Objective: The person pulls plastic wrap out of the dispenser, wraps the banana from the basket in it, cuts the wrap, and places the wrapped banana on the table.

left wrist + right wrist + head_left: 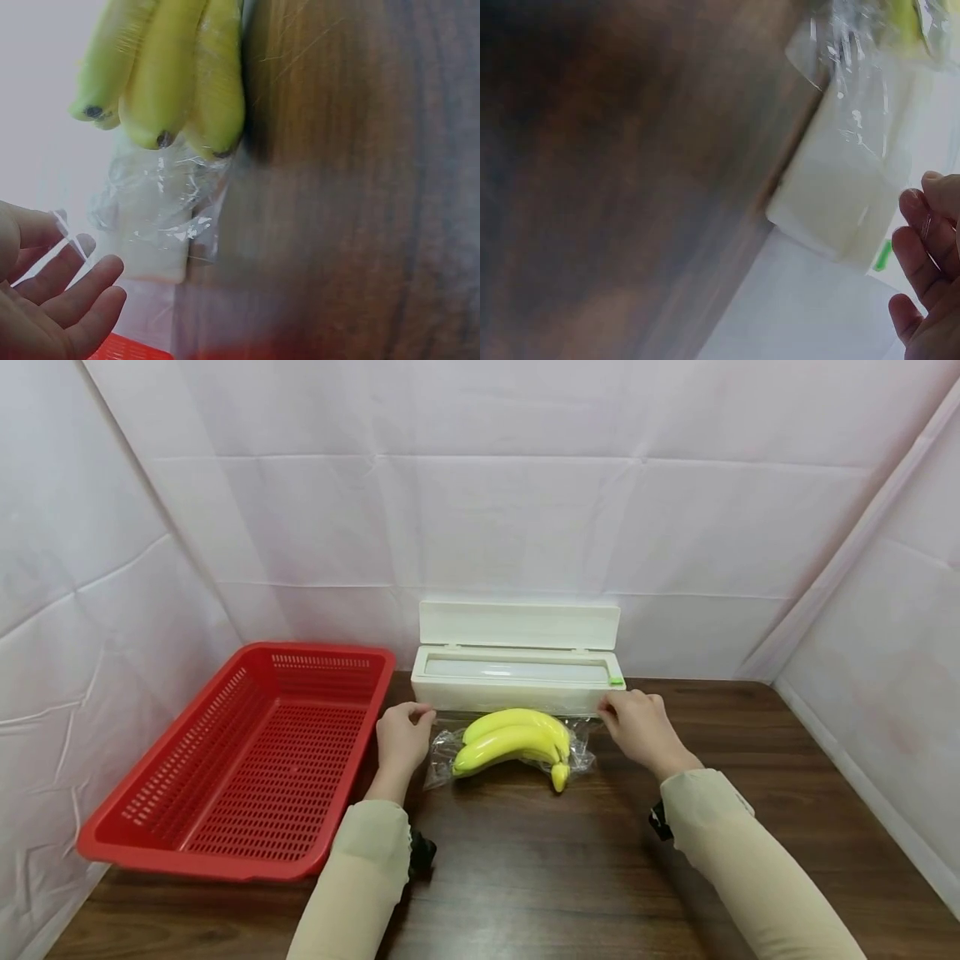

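Observation:
A bunch of yellow bananas (513, 743) lies on the table, with clear plastic wrap (446, 753) round it and crinkled film sticking out at both ends. To its left, my left hand (402, 742) pinches the film between thumb and forefinger; a strip of it glints at the fingertips in the left wrist view. My right hand (643, 732), by the front right corner of the white wrap dispenser (510, 696), pinches film with thumb and forefinger too. Its other fingers are loosely bent in the right wrist view. Behind the bananas, the dispenser stands with its lid (519, 627) raised.
A red plastic basket (386, 693) with slotted sides stands at the left, close beside the left hand. On the dispenser's right end sits a small green piece (617, 681). White cloth (510, 527) closes off the back and sides of the brown wooden table (540, 877).

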Demonstrator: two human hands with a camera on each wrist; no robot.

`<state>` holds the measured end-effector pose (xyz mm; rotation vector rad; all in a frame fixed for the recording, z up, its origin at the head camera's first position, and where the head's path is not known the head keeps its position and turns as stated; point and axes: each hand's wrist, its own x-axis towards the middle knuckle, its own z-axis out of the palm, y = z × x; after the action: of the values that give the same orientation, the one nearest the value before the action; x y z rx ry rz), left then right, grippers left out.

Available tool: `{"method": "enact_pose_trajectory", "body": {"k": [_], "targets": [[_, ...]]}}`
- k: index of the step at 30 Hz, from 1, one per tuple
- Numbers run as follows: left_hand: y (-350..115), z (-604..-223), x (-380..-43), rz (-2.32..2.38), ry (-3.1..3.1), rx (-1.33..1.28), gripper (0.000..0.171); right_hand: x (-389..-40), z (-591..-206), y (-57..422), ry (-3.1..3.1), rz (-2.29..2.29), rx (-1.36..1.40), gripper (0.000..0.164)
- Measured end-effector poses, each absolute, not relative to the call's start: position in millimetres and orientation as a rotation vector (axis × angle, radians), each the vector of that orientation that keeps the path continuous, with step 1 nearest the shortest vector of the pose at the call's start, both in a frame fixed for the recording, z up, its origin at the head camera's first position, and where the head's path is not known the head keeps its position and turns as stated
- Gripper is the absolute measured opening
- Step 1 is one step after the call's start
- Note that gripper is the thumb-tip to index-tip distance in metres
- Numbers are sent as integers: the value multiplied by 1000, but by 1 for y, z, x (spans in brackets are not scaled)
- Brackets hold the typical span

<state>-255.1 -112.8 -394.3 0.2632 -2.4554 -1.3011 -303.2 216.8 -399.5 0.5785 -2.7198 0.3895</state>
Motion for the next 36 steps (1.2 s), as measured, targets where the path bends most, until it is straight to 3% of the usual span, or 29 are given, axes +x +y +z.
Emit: {"method": "enact_pose_trajectory", "body": {"k": [19, 36], "targets": [[-113, -405, -247, -1356, -2594, 386, 16, -288, -423, 218, -2730, 391, 534, 7], [-119, -408, -245, -1340, -2646, 325, 16, -286, -416, 217, -2844, 357, 570, 7]]}}
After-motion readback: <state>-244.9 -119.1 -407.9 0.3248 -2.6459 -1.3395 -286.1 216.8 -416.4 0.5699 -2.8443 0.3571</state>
